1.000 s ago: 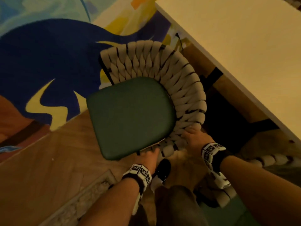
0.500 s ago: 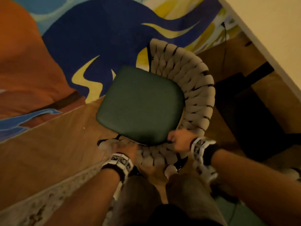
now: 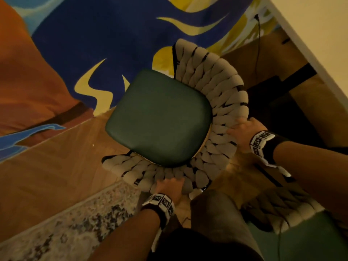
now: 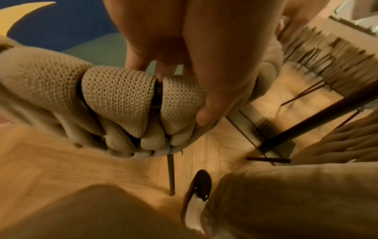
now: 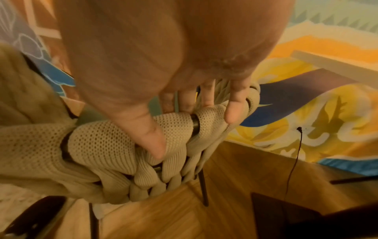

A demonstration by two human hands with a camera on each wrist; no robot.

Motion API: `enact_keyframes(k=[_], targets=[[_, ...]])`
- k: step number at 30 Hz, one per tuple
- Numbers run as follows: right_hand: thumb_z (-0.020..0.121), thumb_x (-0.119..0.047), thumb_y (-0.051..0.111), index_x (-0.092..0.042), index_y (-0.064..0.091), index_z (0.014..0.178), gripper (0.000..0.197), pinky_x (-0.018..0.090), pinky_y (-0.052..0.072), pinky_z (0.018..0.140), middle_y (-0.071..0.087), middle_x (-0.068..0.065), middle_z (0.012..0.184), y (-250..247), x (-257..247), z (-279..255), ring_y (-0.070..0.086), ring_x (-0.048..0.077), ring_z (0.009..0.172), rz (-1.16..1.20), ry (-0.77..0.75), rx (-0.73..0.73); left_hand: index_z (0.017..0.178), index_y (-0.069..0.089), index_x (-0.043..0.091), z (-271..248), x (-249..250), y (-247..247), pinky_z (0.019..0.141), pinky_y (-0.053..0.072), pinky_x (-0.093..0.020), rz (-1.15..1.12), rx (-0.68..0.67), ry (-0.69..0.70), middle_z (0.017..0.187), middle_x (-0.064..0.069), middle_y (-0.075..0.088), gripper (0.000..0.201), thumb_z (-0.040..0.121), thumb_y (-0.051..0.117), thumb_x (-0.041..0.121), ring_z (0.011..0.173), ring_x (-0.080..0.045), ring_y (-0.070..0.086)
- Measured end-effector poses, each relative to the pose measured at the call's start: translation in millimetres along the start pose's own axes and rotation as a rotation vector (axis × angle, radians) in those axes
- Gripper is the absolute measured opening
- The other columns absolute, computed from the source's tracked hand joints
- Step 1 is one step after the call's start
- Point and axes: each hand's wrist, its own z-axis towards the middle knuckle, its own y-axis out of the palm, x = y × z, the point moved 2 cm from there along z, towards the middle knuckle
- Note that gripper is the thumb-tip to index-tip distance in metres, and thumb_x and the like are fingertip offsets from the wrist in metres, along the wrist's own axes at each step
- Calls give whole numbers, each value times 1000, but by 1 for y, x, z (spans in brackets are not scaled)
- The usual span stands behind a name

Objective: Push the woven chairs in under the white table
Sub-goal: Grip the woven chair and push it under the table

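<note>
Seen from above, a chair with a curved back of thick beige woven cord and a dark green padded seat [image 3: 160,117] stands on a wooden parquet floor [image 3: 47,170], partly over a brightly painted rug in blue, yellow and orange [image 3: 94,34]. The chair sits out in the open, its back turned toward the person and toward the white table [image 3: 310,25], whose edge crosses the upper right corner; the chair is near the table but not under it

Both hands grip the woven backrest rim. The left hand [image 3: 170,186] holds the lower part of the rim, fingers curled over the top and thumb [image 4: 216,100] pressing the outer side of the cord. The right hand [image 3: 243,131] holds the rim further round on the right, fingers hooked over the cord and thumb [image 5: 151,137] pressed into the weave

Thin dark metal chair legs [image 5: 203,189] reach down to the floor. A second woven chair with a green seat [image 3: 293,215] shows at the lower right, close beside the person's legs. A thin black cable [image 3: 258,44] trails along the floor near the table
</note>
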Motion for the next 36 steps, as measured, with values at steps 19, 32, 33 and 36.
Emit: enact_keyframes(k=[19, 32, 33, 36], targets=[[74, -57, 56, -30, 41, 131, 65, 42, 45, 94, 54, 5, 128, -46, -189, -30, 49, 30, 117, 940, 456, -86, 139, 34, 31, 22, -226, -116, 106, 21, -71, 522, 122, 137, 147, -7, 30, 63, 84, 57, 12, 142, -37, 14], [85, -49, 52, -24, 45, 127, 50, 40, 49, 86, 57, 4, 121, -46, -251, -25, 45, 27, 112, 1134, 625, 0, 120, 59, 28, 72, -252, -206, 107, 30, -55, 766, 157, 254, 135, 4, 48, 37, 84, 61, 20, 129, -23, 39], [86, -48, 52, -23, 43, 130, 51, 39, 47, 86, 56, 4, 122, -52, -256, -21, 44, 27, 114, 1159, 629, -3, 121, 60, 29, 80, -252, -218, 108, 28, -55, 804, 154, 272, 136, 5, 48, 37, 85, 59, 18, 128, -22, 40], [87, -47, 52, -22, 40, 129, 51, 39, 45, 85, 56, 4, 124, -67, -263, -8, 41, 27, 118, 1233, 665, 1, 128, 56, 31, 97, -243, -252, 112, 23, -53, 913, 183, 346, 144, 7, 42, 41, 89, 55, 18, 134, -20, 36]])
